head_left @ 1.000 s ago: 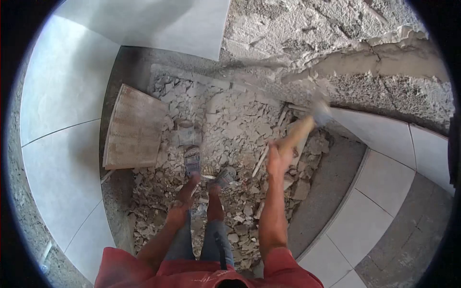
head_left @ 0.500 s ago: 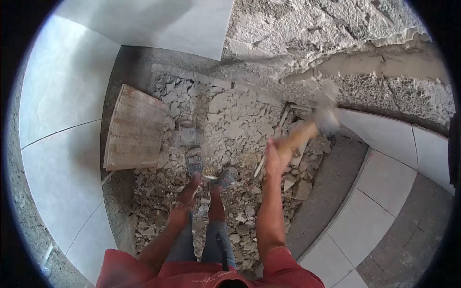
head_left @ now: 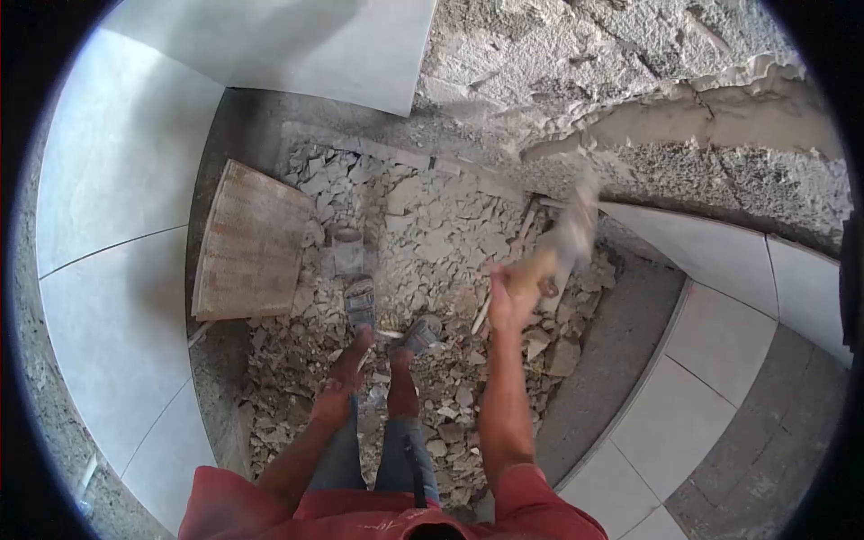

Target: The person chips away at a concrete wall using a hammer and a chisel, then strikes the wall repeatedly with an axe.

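My right hand is closed around the wooden handle of a hammer. The hammer's head is smeared by motion and points up and right, overlapping the foot of the rough wall. Lower left, my left hand hangs in front of my left leg with its fingers curled. A thin pale edge shows just above it, and I cannot tell what those fingers hold. Below both hands the floor is covered with broken rubble, where my sandaled feet stand.
A stack of tiles leans at the left by the tiled wall. Near my left foot stands a dusty round-topped container. Ahead, the bare wall has a long groove. A tiled ledge runs along the right.
The hammer has swung a little left, and its head now lies nearer the wall's foot. My right hand has shifted slightly left and down. My left hand stays nearly in place.
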`<state>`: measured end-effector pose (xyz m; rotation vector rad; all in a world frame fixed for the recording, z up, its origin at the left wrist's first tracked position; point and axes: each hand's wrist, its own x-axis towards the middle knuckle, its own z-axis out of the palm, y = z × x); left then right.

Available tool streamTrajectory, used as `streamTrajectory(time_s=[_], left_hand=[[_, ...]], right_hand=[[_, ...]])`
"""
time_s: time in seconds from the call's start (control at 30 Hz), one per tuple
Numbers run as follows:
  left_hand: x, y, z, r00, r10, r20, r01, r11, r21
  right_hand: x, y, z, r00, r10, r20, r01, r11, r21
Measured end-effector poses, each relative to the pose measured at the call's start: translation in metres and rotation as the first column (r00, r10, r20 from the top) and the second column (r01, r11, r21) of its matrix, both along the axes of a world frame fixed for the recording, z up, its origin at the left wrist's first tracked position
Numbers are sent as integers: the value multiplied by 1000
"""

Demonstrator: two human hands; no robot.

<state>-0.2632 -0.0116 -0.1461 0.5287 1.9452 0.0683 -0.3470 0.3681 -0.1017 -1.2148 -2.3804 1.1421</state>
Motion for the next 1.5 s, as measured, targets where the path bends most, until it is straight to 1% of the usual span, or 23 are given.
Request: streamTrajectory(time_s=[0.03, 0.07, 0.13, 0.17, 0.2, 0.23, 0.27, 0.3, 0.4, 0.5, 0.57, 0.7, 0.73, 0.77, 0.87, 0.9, 1.0, 1.07, 1.17, 1.23, 1.27, 1.33, 1.5], left_hand=[[0, -1, 3, 999, 14, 36, -15, 1000, 22], [1, -1, 1, 999, 14, 36, -15, 1000, 20], [6, -6, -5, 997, -31, 65, 32, 999, -12], [9, -12, -10, 997, -35, 66, 36, 999, -18], [14, -17, -18, 1000, -7, 24, 7, 1000, 27], [19, -20, -20, 1000, 22, -15, -21, 997, 74], [23, -23, -19, 1000, 16, -20, -15, 997, 71], [23, -26, -20, 1000, 25, -15, -24, 999, 49], [13, -9, 4, 984, 138, 112, -134, 990, -47], [-1, -5, -13, 986, 149, 74, -151, 988, 17], [16, -18, -16, 998, 54, -17, -51, 990, 133], [10, -19, -21, 987, 17, -157, 9, 987, 162], [10, -19, -16, 977, -19, -214, 60, 980, 189], [14, -20, -13, 976, -23, -215, 65, 980, 190], [3, -18, -23, 992, -16, -123, 30, 993, 113], [6, -18, -19, 999, 41, -30, -38, 995, 89], [-4, -13, -25, 999, 30, -26, -27, 995, 98], [5, -19, -21, 997, -47, -58, 53, 993, 107], [1, -22, -19, 996, -24, -84, 33, 992, 119], [-2, -15, -8, 998, 48, 44, -49, 999, 15], [3, -18, -10, 998, 43, 35, -44, 999, 25], [8, -28, -20, 993, -31, -117, 44, 993, 113], [0, -17, -16, 999, 35, 19, -36, 998, 51]], right_hand=[[5, 3, 5, 990, 103, -100, -74, 964, 257], [3, 9, -1, 990, 103, -100, -75, 964, 255], [-6, 24, -28, 796, 218, -565, -160, 976, 151], [-2, 28, -69, 955, 204, -216, -97, 902, 422], [-10, 32, -87, 955, 203, -218, -97, 904, 417], [-21, 36, -96, 997, -54, 55, 60, 992, -108], [-25, 36, -101, 903, -137, 408, 355, 773, -526], [-23, 36, -101, 906, -144, 399, 357, 768, -532], [12, 23, -60, 957, -235, 170, 284, 643, -711], [-4, 7, 4, 973, -174, -150, 93, 896, -433], [-19, 15, 6, 641, 64, -765, -75, 997, 21], [-22, 23, -98, 814, 127, -567, -68, 990, 124], [-18, 18, -143, 980, -120, -161, 74, 961, -266], [-15, 15, -163, 924, -194, 330, 349, 781, -518], [-12, 11, -91, 945, -315, 90, 270, 593, -758], [7, 18, -76, 970, -236, -61, 121, 682, -721], [-4, 21, -2, 966, -152, -211, 79, 945, -319], [-23, 32, 12, 698, 106, -708, -123, 992, 27], [-29, 27, -80, 895, 31, -445, 16, 995, 102], [-28, 5, -121, 984, -33, 174, 91, 937, -338], [-27, 4, -122, 986, -39, 165, 92, 939, -330], [-23, 1, -108, 941, -255, 220, 334, 614, -715], [-5, 2, 12, 937, -205, -284, 57, 889, -454]])
